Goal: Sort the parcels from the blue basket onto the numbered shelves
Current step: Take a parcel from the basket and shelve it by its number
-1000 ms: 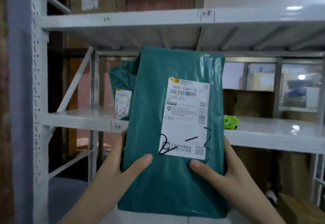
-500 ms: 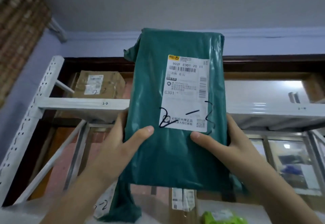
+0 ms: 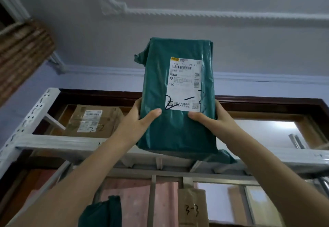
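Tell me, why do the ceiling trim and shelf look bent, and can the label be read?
Head view: the wide-angle lens bows the ceiling moulding and splays the top shelf outward; light is dim and bluish; the green parcel shows soft sheen, its label sharp enough for the handwritten marks, the small print blurred.

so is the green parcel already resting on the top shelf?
No, both hands hold the green parcel upright in front of the top shelf.
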A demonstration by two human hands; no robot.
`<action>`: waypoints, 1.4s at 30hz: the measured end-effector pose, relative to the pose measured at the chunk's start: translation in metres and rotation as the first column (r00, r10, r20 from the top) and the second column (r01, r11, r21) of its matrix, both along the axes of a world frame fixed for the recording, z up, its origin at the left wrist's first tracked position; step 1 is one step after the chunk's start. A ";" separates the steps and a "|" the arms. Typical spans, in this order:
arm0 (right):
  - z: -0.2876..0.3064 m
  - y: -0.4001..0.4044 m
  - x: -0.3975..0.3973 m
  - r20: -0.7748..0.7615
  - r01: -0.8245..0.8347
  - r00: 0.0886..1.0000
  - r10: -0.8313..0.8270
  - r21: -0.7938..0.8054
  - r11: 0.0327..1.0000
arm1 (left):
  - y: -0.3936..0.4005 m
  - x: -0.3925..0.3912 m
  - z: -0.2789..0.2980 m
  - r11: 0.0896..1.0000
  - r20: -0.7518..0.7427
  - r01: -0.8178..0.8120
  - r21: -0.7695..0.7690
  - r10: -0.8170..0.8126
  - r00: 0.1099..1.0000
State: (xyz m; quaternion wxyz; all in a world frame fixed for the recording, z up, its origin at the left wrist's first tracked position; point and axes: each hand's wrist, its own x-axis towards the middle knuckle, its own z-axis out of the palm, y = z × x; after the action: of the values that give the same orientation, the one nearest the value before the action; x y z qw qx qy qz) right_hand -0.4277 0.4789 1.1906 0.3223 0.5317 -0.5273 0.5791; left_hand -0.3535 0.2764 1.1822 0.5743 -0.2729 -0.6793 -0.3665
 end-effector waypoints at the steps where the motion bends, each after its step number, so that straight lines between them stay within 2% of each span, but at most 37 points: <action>1: 0.006 -0.003 -0.004 -0.005 -0.005 1.000 0.005 0.001 1.000 | -0.005 -0.005 0.006 1.000 0.005 -0.026 -0.010 0.026 1.000; 8: 0.030 -0.032 -0.049 -0.060 0.103 0.992 -0.110 -0.107 0.989 | -0.020 -0.038 0.035 0.988 -0.013 -0.144 -0.054 0.144 0.990; 13: 0.035 -0.048 -0.078 -0.123 0.057 0.989 -0.077 -0.164 0.985 | -0.026 -0.067 0.048 0.983 -0.022 -0.179 -0.050 0.178 0.984; 17: 0.039 -0.060 -0.103 -0.141 0.093 0.983 -0.119 -0.175 0.980 | -0.034 -0.095 0.052 0.982 -0.018 -0.186 -0.030 0.186 0.982; 24: 0.055 -0.078 -0.134 -0.057 0.142 0.987 -0.152 -0.146 0.979 | -0.046 -0.130 0.066 0.977 -0.034 -0.212 0.015 0.212 0.977; 28: 0.070 -0.086 -0.137 -0.024 0.230 0.971 -0.237 -0.161 0.960 | -0.053 -0.141 0.086 0.942 -0.023 -0.334 0.003 0.334 0.942; 33: 0.070 -0.101 -0.154 -0.040 0.353 0.932 -0.360 -0.118 0.928 | -0.075 -0.164 0.090 0.928 0.010 -0.372 -0.022 0.373 0.928; 37: 0.069 -0.117 -0.167 0.011 0.422 0.906 -0.423 -0.094 0.902 | -0.087 -0.182 0.089 0.920 0.056 -0.393 0.006 0.392 0.918; 40: 0.070 -0.126 -0.173 0.042 0.579 0.816 -0.577 -0.039 0.815 | -0.097 -0.193 0.085 0.879 0.118 -0.477 -0.024 0.476 0.871; 42: 0.069 -0.132 -0.177 0.031 0.671 0.742 -0.670 -0.033 0.741 | -0.101 -0.197 0.082 0.821 0.140 -0.569 -0.046 0.570 0.810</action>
State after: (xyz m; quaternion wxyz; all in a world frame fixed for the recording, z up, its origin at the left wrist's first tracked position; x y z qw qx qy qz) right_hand -0.6052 0.3467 1.2593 0.5156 0.2949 -0.6735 0.4400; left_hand -0.5501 0.1756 1.2642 0.6055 -0.0298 -0.7707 -0.1961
